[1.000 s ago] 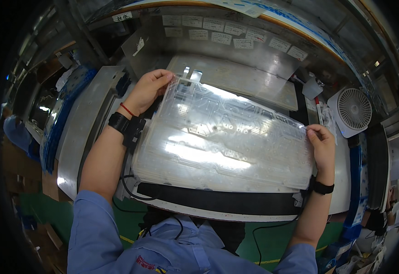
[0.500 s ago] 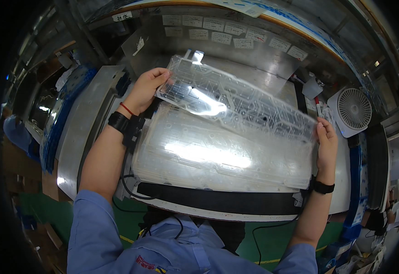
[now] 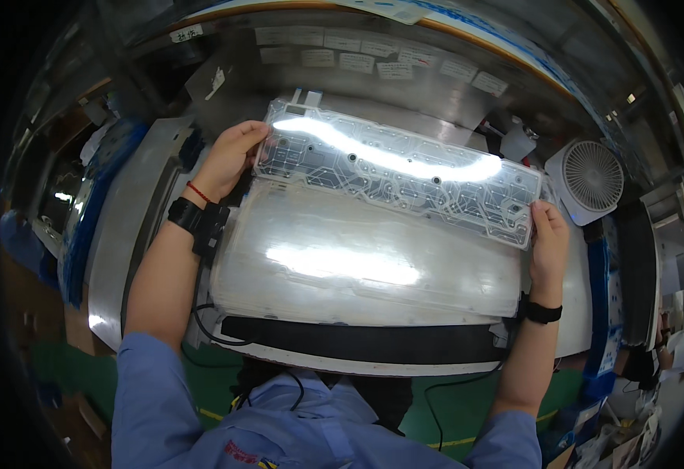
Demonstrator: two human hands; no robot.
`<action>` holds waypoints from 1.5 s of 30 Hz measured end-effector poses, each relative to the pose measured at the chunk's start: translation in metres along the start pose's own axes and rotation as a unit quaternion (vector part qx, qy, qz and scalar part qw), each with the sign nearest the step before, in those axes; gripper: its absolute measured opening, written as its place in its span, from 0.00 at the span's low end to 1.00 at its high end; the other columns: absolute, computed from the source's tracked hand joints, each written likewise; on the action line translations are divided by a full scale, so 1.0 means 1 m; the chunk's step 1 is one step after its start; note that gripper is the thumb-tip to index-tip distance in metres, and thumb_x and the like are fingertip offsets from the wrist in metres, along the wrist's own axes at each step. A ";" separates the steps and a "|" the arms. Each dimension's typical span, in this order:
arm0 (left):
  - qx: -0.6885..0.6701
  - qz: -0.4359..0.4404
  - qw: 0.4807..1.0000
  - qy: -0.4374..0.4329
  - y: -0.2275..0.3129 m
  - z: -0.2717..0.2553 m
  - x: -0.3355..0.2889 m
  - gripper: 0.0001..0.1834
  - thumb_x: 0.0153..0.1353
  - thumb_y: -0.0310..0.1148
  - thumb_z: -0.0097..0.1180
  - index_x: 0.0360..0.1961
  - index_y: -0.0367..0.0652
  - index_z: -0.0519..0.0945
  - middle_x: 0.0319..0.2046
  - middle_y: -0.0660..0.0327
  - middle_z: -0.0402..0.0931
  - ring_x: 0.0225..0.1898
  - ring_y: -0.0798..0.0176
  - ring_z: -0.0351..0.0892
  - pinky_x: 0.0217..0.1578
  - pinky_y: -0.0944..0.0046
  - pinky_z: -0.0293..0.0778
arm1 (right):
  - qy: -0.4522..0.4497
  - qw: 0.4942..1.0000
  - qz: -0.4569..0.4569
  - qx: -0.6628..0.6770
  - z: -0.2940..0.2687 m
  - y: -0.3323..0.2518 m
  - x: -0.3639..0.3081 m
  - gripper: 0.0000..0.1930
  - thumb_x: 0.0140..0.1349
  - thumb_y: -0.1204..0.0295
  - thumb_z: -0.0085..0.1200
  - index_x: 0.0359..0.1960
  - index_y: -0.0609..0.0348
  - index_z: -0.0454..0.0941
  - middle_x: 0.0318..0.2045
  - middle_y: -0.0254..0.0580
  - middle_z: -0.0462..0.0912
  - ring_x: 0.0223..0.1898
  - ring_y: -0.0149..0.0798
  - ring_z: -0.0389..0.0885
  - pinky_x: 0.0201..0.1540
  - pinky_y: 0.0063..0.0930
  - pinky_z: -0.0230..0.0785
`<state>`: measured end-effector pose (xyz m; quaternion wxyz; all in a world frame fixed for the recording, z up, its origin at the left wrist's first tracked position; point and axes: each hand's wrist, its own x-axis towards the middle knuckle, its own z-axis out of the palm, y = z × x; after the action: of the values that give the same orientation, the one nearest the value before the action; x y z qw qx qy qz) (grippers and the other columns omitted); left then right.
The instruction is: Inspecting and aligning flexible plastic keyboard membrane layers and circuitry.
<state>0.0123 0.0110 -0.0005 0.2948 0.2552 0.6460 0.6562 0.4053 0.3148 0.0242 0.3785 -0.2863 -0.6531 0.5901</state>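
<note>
Between my two hands a clear film sheet printed with circuit traces [image 3: 389, 176] is held up, tilted down toward the right. It looks like a keyboard membrane, with a short tab sticking up at its upper left. My left hand [image 3: 232, 152] pinches the sheet's left end between thumb and fingers. At its lower right end my right hand [image 3: 549, 238] grips the edge. Below it, on the bench, lies a stack of clear film sheets [image 3: 342, 293], with a bright glare across the top one. A band of light also crosses the held sheet and hides some traces.
A white fan [image 3: 590, 181] stands at the right, near a pale container [image 3: 518, 144]. Paper labels [image 3: 355, 62] line the metal back wall. A black strip [image 3: 357, 341] runs along the bench's front. Metal panels [image 3: 123, 227] stand at left; dark cables hang below the bench.
The held film sheet has turned its face more toward me, and its traces show more sharply. Both hands keep their grip. The whole view has shifted slightly.
</note>
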 end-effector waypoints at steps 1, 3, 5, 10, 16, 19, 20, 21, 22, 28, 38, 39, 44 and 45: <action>0.000 0.000 1.000 0.000 0.000 0.000 0.000 0.10 0.68 0.36 0.47 0.40 0.43 0.76 0.29 0.70 0.75 0.27 0.78 0.67 0.28 0.77 0.62 | -0.004 1.000 -0.002 -0.001 -0.002 0.001 0.001 0.10 0.67 0.69 0.48 0.38 0.64 0.77 0.29 0.32 0.80 0.28 0.21 0.74 0.33 0.14 0.65; -0.003 -0.002 1.000 -0.004 -0.001 0.000 0.001 0.09 0.68 0.36 0.47 0.38 0.43 0.76 0.29 0.71 0.75 0.26 0.79 0.67 0.28 0.77 0.61 | -0.012 1.000 -0.005 -0.003 -0.005 0.002 0.001 0.11 0.68 0.68 0.47 0.39 0.65 0.76 0.31 0.35 0.80 0.30 0.23 0.76 0.36 0.16 0.67; -0.009 -0.003 1.000 -0.012 0.000 0.001 0.000 0.09 0.67 0.36 0.47 0.37 0.44 0.76 0.28 0.71 0.74 0.26 0.79 0.66 0.28 0.77 0.61 | -0.005 1.000 -0.009 0.006 -0.003 0.001 0.000 0.10 0.68 0.69 0.48 0.38 0.64 0.77 0.29 0.32 0.80 0.28 0.22 0.74 0.33 0.15 0.66; -0.002 -0.007 1.000 -0.003 0.005 0.005 -0.004 0.08 0.67 0.36 0.47 0.36 0.45 0.76 0.27 0.73 0.72 0.26 0.79 0.66 0.28 0.77 0.61 | -0.006 1.000 -0.014 0.006 0.000 -0.002 -0.002 0.10 0.67 0.69 0.48 0.36 0.63 0.77 0.28 0.30 0.79 0.27 0.21 0.73 0.32 0.14 0.65; 0.004 -0.007 1.000 -0.010 0.004 0.003 -0.004 0.08 0.67 0.36 0.47 0.36 0.45 0.76 0.27 0.73 0.72 0.26 0.79 0.66 0.28 0.77 0.61 | -0.007 1.000 -0.020 0.010 0.000 -0.002 -0.001 0.09 0.67 0.70 0.49 0.35 0.63 0.76 0.27 0.30 0.78 0.27 0.21 0.73 0.32 0.15 0.65; 0.005 -0.007 1.000 -0.009 0.002 0.001 -0.002 0.08 0.67 0.36 0.47 0.37 0.45 0.76 0.27 0.73 0.73 0.25 0.79 0.66 0.27 0.78 0.61 | -0.007 1.000 -0.025 0.017 0.002 -0.003 -0.002 0.09 0.67 0.70 0.49 0.35 0.63 0.76 0.27 0.30 0.78 0.27 0.21 0.73 0.32 0.15 0.65; 0.005 -0.007 1.000 -0.010 0.002 0.001 -0.002 0.08 0.67 0.36 0.47 0.37 0.45 0.76 0.27 0.73 0.73 0.25 0.80 0.66 0.27 0.78 0.60 | -0.004 1.000 -0.024 0.018 0.003 -0.004 -0.002 0.09 0.67 0.70 0.49 0.35 0.63 0.76 0.27 0.30 0.78 0.27 0.21 0.73 0.32 0.15 0.65; 0.005 -0.006 1.000 -0.009 0.001 0.001 -0.001 0.08 0.67 0.36 0.47 0.37 0.45 0.76 0.27 0.73 0.73 0.25 0.80 0.66 0.27 0.78 0.60 | 0.000 1.000 -0.024 0.018 0.004 -0.005 -0.002 0.09 0.67 0.70 0.49 0.35 0.63 0.76 0.27 0.30 0.79 0.27 0.21 0.73 0.32 0.15 0.65; 0.006 -0.006 1.000 -0.008 0.001 0.001 -0.001 0.08 0.67 0.36 0.47 0.37 0.45 0.76 0.27 0.73 0.73 0.25 0.80 0.66 0.27 0.78 0.60 | -0.001 1.000 -0.022 0.016 0.003 -0.004 -0.002 0.09 0.67 0.70 0.49 0.35 0.63 0.77 0.27 0.31 0.79 0.27 0.21 0.73 0.32 0.15 0.65; 0.005 -0.005 1.000 -0.015 0.000 0.000 0.000 0.08 0.67 0.36 0.47 0.37 0.45 0.76 0.26 0.74 0.73 0.24 0.81 0.65 0.25 0.79 0.59 | -0.008 1.000 -0.017 0.019 0.002 -0.005 -0.003 0.09 0.67 0.70 0.49 0.36 0.63 0.77 0.28 0.31 0.79 0.28 0.21 0.74 0.33 0.15 0.66; 0.003 -0.008 1.000 -0.012 -0.001 0.000 0.000 0.09 0.67 0.37 0.48 0.37 0.44 0.77 0.26 0.74 0.73 0.24 0.80 0.65 0.26 0.78 0.59 | -0.011 1.000 -0.027 0.008 -0.001 -0.002 -0.001 0.09 0.66 0.69 0.50 0.35 0.63 0.77 0.26 0.28 0.77 0.25 0.19 0.71 0.30 0.13 0.62; 0.004 -0.005 1.000 -0.009 0.000 0.000 -0.001 0.09 0.67 0.37 0.48 0.38 0.44 0.77 0.26 0.73 0.73 0.24 0.80 0.65 0.26 0.78 0.59 | -0.015 1.000 -0.025 0.004 -0.002 0.000 0.000 0.09 0.66 0.69 0.50 0.35 0.63 0.77 0.25 0.28 0.77 0.25 0.19 0.70 0.29 0.13 0.61; -0.007 0.020 1.000 -0.015 -0.003 -0.003 0.002 0.10 0.66 0.36 0.49 0.38 0.42 0.77 0.25 0.73 0.72 0.25 0.79 0.65 0.26 0.77 0.60 | 0.022 0.999 -0.032 -0.033 -0.003 0.002 0.001 0.09 0.66 0.69 0.50 0.35 0.63 0.78 0.23 0.25 0.74 0.22 0.17 0.65 0.26 0.12 0.55; -0.013 0.024 1.000 -0.009 -0.001 0.000 0.001 0.09 0.66 0.36 0.49 0.37 0.42 0.77 0.24 0.73 0.70 0.24 0.79 0.63 0.26 0.77 0.59 | 0.026 0.999 -0.031 -0.034 -0.003 0.003 0.001 0.09 0.66 0.69 0.50 0.35 0.63 0.78 0.22 0.24 0.74 0.22 0.17 0.65 0.26 0.12 0.55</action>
<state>0.0116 0.0113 -0.0020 0.2879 0.2727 0.6280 0.6696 0.4070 0.3181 0.0213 0.4036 -0.2942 -0.6713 0.5477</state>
